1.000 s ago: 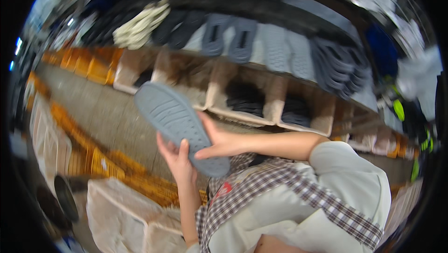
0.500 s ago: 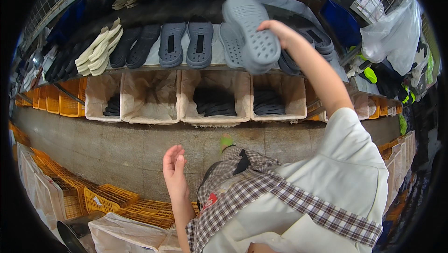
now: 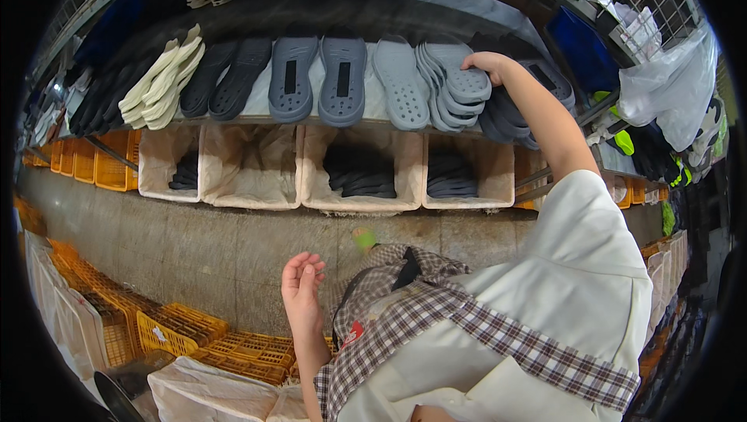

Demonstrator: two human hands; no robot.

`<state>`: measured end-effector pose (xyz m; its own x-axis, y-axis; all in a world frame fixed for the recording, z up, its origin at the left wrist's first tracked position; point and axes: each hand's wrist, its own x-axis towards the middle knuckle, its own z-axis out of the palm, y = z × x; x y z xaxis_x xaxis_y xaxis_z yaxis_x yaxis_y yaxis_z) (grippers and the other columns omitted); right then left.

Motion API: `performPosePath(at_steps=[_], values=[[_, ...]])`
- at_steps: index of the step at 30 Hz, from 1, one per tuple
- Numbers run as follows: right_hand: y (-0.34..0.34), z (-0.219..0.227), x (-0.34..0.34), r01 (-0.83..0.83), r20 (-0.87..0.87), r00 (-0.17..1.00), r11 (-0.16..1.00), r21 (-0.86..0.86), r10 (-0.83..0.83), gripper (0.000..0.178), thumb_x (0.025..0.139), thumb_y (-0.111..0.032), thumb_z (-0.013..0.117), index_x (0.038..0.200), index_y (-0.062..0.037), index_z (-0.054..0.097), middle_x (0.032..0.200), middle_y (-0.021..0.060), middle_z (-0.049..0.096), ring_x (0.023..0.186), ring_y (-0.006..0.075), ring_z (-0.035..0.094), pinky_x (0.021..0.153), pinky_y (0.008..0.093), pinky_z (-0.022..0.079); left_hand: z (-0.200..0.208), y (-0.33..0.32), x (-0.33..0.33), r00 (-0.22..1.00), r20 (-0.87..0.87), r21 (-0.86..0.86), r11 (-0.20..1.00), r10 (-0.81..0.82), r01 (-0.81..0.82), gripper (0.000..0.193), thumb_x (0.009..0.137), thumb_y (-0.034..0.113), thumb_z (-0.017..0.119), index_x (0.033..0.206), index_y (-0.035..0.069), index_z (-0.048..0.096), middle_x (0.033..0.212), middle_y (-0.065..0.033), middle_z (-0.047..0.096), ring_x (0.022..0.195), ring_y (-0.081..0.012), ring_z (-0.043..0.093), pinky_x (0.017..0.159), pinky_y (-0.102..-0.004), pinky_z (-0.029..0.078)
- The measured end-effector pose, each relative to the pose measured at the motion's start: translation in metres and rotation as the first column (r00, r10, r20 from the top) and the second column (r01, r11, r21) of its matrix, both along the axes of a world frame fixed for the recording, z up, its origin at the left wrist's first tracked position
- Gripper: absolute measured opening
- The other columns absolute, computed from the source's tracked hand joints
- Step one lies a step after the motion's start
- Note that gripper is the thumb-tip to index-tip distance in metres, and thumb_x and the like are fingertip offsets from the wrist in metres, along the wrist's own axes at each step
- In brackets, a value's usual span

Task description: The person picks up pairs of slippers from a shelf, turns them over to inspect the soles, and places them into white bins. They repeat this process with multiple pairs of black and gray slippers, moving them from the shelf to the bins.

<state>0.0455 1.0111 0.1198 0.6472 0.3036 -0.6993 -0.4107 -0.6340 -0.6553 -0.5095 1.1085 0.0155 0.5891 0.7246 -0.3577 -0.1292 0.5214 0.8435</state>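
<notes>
Right hand (image 3: pixel 489 69): grip apparently clamped on a grey sole (image 3: pixel 461 86); left hand (image 3: pixel 303 286) half-open.

Open floor before the left hand, crowding round the right

Ahead of the left hand (image 3: pixel 303 286), open air over the floor (image 3: pixel 233 247) runs to the row of lined bins (image 3: pixel 300 163); above those, the front edge of the tabletop (image 3: pixel 258 93) crosses the way. To that hand's right the checked apron (image 3: pixel 412 309) closes the path, and to its lower left lie yellow crates (image 3: pixel 175 331). The right hand (image 3: pixel 487 68) has little room low down: it touches a stack of light grey soles (image 3: pixel 450 89), with dark soles (image 3: pixel 502 116) crowding that stack's right side. Farther right, a blue bin (image 3: pixel 580 48) and a hanging plastic bag (image 3: pixel 668 91) obstruct (the strip beyond the hand is too dim to judge).
</notes>
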Motion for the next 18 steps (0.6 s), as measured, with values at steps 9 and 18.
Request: performPosePath(at_steps=[9,18], values=[[0.103,0.046,0.037,-0.519,0.737,0.323,0.762,-0.387,0.594,0.043,0.076,-0.027,0.064,0.107,0.0028,0.062,0.099,0.0174,0.066,0.087,0.0273,0.063,0.077,0.0362,0.049,-0.02,0.046,0.081,0.994,-0.068,-0.093,0.992,-0.09,0.083,0.023,0.093,0.013,0.055,0.114,0.003,0.053,0.107,-0.0067,0.061,0.093,-0.0143,0.059,0.081,-0.0268,0.046],[0.25,-0.076,0.25,0.094,0.37,0.895,0.916,0.389,-0.249,0.049,0.082,-0.034,0.063,0.122,-0.0083,0.051,0.118,0.0108,0.053,0.093,0.03,0.059,0.073,0.0405,0.047,-0.031,0.079,0.116,0.958,-0.229,-0.213,0.952,0.172,-0.222,0.019,0.093,0.011,0.054,0.111,0.005,0.054,0.102,-0.0055,0.062,0.086,-0.0127,0.06,0.076,-0.0253,0.048]])
